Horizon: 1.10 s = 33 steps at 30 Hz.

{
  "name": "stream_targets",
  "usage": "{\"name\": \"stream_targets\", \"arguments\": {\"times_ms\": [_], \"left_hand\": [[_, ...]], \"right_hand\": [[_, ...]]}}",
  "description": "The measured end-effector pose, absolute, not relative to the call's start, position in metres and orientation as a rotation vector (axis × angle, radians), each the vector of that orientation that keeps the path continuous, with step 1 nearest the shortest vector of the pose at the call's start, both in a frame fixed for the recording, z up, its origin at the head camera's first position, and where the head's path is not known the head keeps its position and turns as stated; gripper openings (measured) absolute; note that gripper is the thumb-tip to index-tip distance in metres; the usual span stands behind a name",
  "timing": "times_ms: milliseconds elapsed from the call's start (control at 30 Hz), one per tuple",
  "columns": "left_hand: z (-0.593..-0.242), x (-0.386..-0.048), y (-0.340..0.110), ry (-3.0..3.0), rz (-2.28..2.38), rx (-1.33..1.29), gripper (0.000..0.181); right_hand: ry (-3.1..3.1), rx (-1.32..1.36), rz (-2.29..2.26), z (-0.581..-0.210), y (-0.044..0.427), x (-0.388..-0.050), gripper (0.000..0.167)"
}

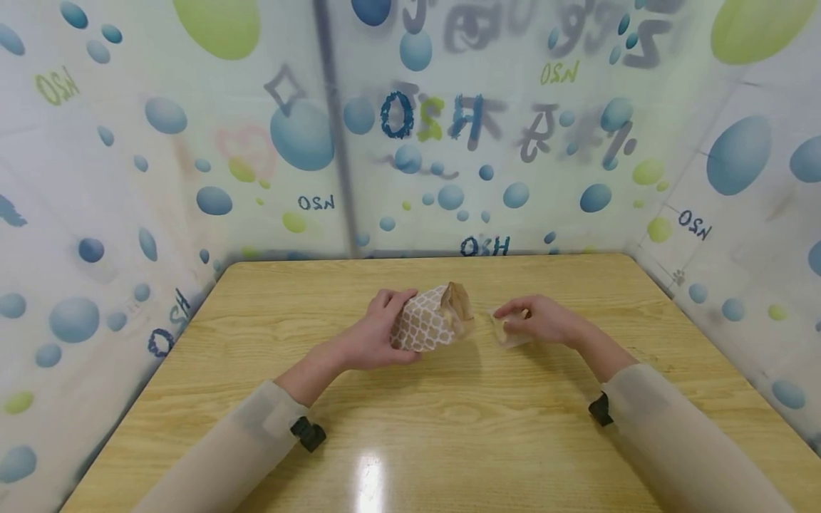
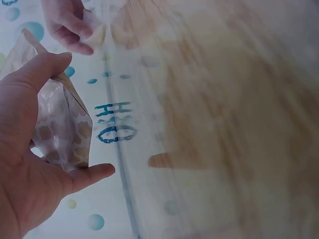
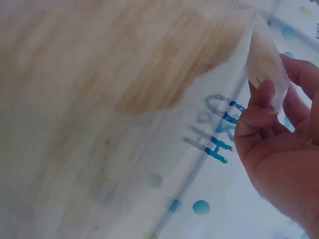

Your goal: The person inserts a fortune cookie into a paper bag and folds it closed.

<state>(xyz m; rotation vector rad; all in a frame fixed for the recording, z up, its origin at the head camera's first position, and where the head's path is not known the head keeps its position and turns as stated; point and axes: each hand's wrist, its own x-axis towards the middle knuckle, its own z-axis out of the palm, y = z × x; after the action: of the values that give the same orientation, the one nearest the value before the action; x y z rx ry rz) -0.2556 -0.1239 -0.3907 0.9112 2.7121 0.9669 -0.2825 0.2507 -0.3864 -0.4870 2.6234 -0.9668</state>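
Observation:
My left hand (image 1: 372, 338) grips a brown paper bag (image 1: 420, 322) with a white lattice pattern, tilted so its open mouth points right. In the left wrist view the thumb and fingers curl round the bag (image 2: 62, 124). To the right of the mouth, my right hand (image 1: 541, 320) pinches a small translucent packet (image 1: 509, 335) with something pale yellowish inside. The right wrist view shows this packet (image 3: 265, 59) between thumb and fingers. What exactly it contains is too unclear to tell. A gap separates packet and bag, both above the table.
A wooden table (image 1: 398, 427) with a light grain spreads beneath both hands. White curtains (image 1: 436, 214) printed with blue and green dots and lettering stand behind it and on both sides. Dark devices (image 1: 308, 433) are strapped at both wrists.

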Motion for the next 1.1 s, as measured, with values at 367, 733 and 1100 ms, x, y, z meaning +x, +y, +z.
{"name": "stream_targets", "arguments": {"times_ms": [367, 733, 1100], "left_hand": [[-0.390, -0.256, -0.123, 2.723, 0.956, 0.921, 0.114], [-0.390, -0.255, -0.122, 2.708, 0.960, 0.938, 0.113], [-0.389, -0.255, -0.119, 2.676, 0.965, 0.952, 0.115]], "right_hand": [[2.626, -0.532, -1.268, -0.353, 0.253, -0.256, 0.054], [2.543, -0.647, -1.454, -0.332, 0.237, -0.241, 0.049], [2.525, -0.677, -1.360, -0.329, 0.215, -0.241, 0.044]]}}
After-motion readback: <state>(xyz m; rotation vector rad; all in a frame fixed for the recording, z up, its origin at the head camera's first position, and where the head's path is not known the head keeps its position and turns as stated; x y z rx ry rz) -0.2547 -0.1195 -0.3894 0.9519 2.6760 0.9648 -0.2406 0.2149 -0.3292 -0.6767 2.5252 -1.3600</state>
